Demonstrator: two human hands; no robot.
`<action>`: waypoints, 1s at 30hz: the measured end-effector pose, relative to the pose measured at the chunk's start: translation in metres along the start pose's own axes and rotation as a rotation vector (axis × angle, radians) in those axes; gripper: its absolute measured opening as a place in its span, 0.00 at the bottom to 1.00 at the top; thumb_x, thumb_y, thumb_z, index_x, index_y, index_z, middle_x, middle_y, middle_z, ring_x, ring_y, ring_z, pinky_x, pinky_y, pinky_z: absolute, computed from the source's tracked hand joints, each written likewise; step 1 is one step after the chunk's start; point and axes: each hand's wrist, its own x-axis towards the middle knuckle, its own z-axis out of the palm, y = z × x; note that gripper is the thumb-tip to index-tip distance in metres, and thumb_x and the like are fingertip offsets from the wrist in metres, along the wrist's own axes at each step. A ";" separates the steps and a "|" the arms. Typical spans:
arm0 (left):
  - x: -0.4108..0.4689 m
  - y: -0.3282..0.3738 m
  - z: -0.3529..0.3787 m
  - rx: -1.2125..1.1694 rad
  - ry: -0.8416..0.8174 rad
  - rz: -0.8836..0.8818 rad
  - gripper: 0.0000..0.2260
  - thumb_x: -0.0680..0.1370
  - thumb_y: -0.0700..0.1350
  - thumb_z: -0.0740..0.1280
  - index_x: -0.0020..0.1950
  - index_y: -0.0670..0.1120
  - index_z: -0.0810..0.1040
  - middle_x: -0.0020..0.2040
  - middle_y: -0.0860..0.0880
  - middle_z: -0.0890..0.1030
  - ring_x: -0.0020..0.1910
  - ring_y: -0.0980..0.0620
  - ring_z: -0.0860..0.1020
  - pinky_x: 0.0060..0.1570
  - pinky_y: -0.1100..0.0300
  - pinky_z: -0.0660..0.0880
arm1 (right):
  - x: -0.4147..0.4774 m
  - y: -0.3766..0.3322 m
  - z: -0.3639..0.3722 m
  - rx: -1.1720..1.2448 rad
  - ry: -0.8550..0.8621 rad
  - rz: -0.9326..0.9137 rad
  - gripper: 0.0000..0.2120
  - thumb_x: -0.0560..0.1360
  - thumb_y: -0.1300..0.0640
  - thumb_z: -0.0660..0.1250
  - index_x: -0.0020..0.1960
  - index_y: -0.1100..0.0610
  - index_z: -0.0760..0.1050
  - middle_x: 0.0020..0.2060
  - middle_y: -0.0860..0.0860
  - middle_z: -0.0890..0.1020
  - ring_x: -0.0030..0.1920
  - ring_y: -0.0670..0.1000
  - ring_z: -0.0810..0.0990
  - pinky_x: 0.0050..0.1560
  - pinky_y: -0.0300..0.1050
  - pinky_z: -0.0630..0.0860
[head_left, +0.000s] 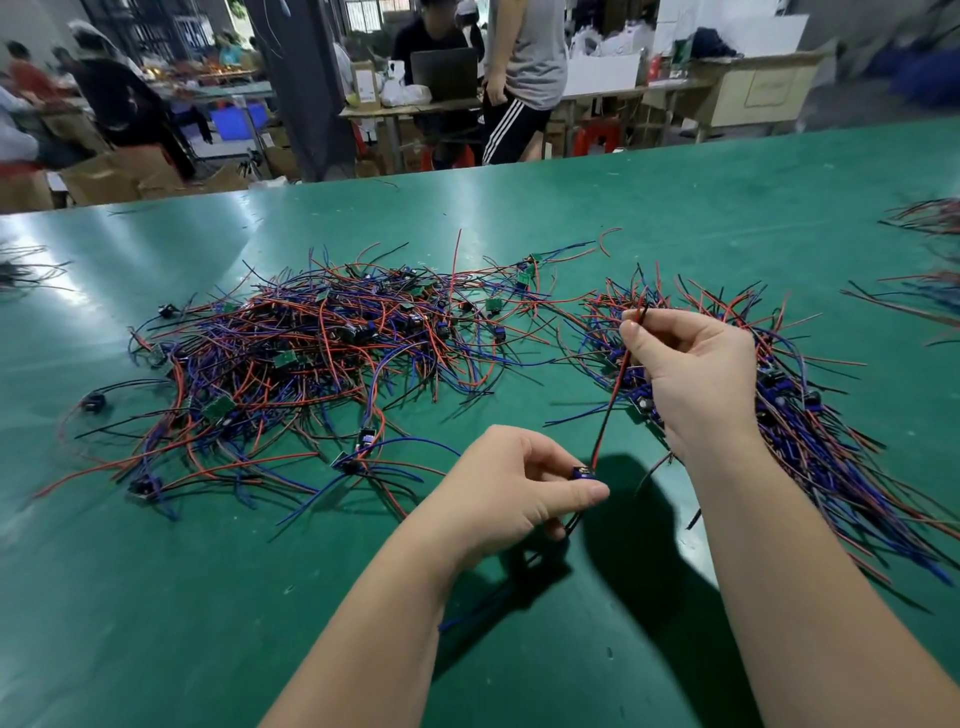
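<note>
Just above the green counter (156, 597), the left hand (511, 486) pinches a small blue module (583, 473) between thumb and curled fingers, near the counter's front middle. From that module a red-and-black wire pair (610, 395) runs up and away in a nearly straight line to the right hand (696, 374), which pinches the pair's far end between thumb and forefinger, its other fingers curled in. A blue wire (483, 605) trails from under the left hand toward the person, across the hand's shadow. The piece is thus held by the 2 hands, between 2 heaps. A large tangled pile (311, 353) of red, blue and black leads with small green boards lies to the left and beyond. A second pile (810, 415), its leads lying more in line, spreads under and beyond the right forearm. Past the counter, blurred, a person sits behind a laptop (444, 73) and another stands beside.
</note>
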 end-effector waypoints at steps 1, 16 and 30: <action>0.000 0.001 -0.001 -0.001 -0.004 -0.001 0.05 0.70 0.42 0.76 0.43 0.46 0.81 0.31 0.50 0.80 0.28 0.52 0.76 0.29 0.65 0.74 | 0.000 0.001 0.001 -0.018 -0.001 -0.011 0.09 0.72 0.68 0.70 0.46 0.55 0.81 0.32 0.46 0.80 0.30 0.37 0.75 0.39 0.31 0.74; -0.009 0.008 -0.019 0.040 -0.248 0.083 0.04 0.73 0.40 0.73 0.46 0.42 0.83 0.36 0.51 0.82 0.32 0.54 0.76 0.35 0.65 0.75 | -0.007 0.001 0.006 -0.042 -0.144 0.216 0.15 0.80 0.53 0.60 0.43 0.63 0.77 0.19 0.53 0.73 0.16 0.50 0.72 0.17 0.34 0.64; 0.002 0.017 -0.014 -0.401 0.681 0.495 0.18 0.60 0.50 0.76 0.40 0.45 0.72 0.28 0.51 0.80 0.25 0.55 0.78 0.30 0.64 0.76 | -0.029 -0.009 0.021 0.284 -0.676 0.448 0.08 0.62 0.58 0.70 0.39 0.56 0.85 0.30 0.51 0.81 0.29 0.44 0.76 0.32 0.33 0.74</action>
